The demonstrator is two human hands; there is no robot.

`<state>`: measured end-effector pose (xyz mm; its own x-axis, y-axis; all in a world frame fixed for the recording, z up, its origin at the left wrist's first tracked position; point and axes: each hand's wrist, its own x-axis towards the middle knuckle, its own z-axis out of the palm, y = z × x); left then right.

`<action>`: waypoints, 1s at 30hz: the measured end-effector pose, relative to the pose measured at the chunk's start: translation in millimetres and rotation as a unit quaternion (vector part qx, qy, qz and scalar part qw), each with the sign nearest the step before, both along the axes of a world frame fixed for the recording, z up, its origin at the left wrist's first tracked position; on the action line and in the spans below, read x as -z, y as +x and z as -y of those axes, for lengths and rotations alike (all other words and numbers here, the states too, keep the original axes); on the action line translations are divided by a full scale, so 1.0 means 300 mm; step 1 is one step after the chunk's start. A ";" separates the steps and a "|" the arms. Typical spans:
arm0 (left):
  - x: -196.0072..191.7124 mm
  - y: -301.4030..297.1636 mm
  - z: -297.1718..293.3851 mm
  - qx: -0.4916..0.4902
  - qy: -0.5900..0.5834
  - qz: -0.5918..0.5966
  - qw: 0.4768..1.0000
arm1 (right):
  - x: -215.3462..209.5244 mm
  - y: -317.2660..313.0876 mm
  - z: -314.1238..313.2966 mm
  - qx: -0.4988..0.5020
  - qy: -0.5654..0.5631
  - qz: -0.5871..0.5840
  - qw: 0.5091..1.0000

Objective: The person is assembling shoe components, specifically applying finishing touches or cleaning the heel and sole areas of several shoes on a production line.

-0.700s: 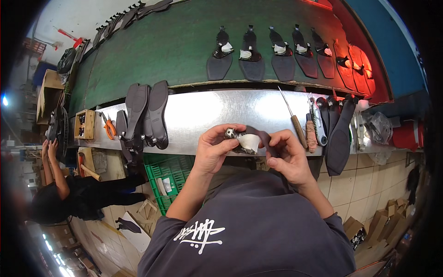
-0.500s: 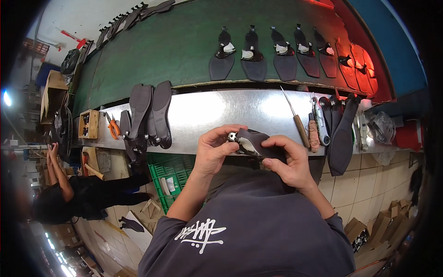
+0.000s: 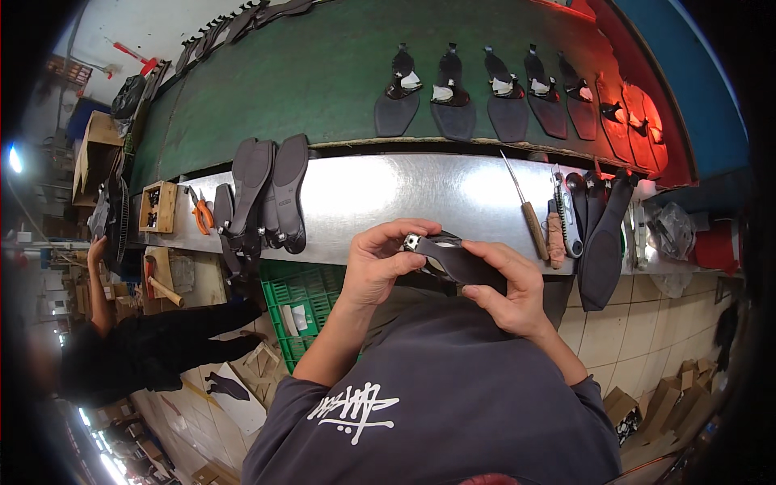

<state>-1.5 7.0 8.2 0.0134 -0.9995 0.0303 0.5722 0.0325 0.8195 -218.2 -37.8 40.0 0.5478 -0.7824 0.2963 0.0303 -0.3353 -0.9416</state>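
Step in hand: You are working on a dark shoe piece (image 3: 465,263) held up in front of your chest, just short of the steel worktop (image 3: 388,198). It looks like a fitting or checking step on the small metal buckle (image 3: 412,241) at its left end.
Where the piece is: In the air between both hands, near the worktop's front edge, not resting on it.
Left hand (image 3: 376,263): Your grip is closed on the buckle end, thumb and fingers curled round it. The fingertips cover part of the buckle, so its exact state cannot be told.
Right hand (image 3: 509,287): Your grip is pinched shut on the right end of the piece, thumb under, fingers over, holding it flat and steady.
Next move calls for: As a judgement, keep the right hand firm so that the piece does not twist while the left fingers do the fine work at the buckle. A small, precise pinch is wanted, not force.
Tools near: An awl with a wooden handle (image 3: 529,218) lies just beyond your right hand, beside other hand tools (image 3: 563,218).
Other stock: Dark soles (image 3: 271,194) stand stacked to your left on the worktop, and a row of finished uppers (image 3: 485,101) lies on the green belt (image 3: 307,81) behind.
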 end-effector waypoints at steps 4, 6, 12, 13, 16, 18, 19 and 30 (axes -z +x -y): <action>-0.003 0.000 -0.002 0.002 0.000 0.002 1.000 | -0.002 -0.003 -0.002 -0.003 0.003 0.001 1.000; -0.003 0.000 -0.003 0.001 -0.005 0.005 1.000 | -0.003 -0.005 -0.002 -0.005 0.000 -0.001 1.000; -0.007 -0.001 -0.009 0.003 0.000 0.019 1.000 | -0.033 -0.008 -0.001 -0.007 -0.017 -0.027 0.999; -0.009 -0.001 -0.009 -0.004 -0.009 0.038 0.999 | -0.036 -0.007 0.002 -0.006 -0.041 -0.039 0.998; -0.018 -0.001 -0.009 -0.007 -0.031 0.076 0.997 | -0.045 -0.004 0.009 -0.006 -0.075 -0.064 0.995; -0.020 0.001 -0.009 -0.002 -0.043 0.094 0.995 | -0.054 -0.004 0.011 -0.005 -0.083 -0.076 0.994; -0.019 0.006 -0.012 0.002 -0.050 0.106 0.993 | -0.060 -0.003 0.011 -0.009 -0.102 -0.093 0.990; -0.007 0.022 -0.022 0.014 -0.072 0.169 0.983 | -0.097 -0.006 0.002 -0.021 -0.162 -0.169 0.972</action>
<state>5.2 13.6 10.1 -0.0489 -0.9845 0.1685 0.2710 0.1493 0.9509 -219.9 -38.4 69.1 0.6861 -0.6531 0.3207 -0.2420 -0.6205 -0.7459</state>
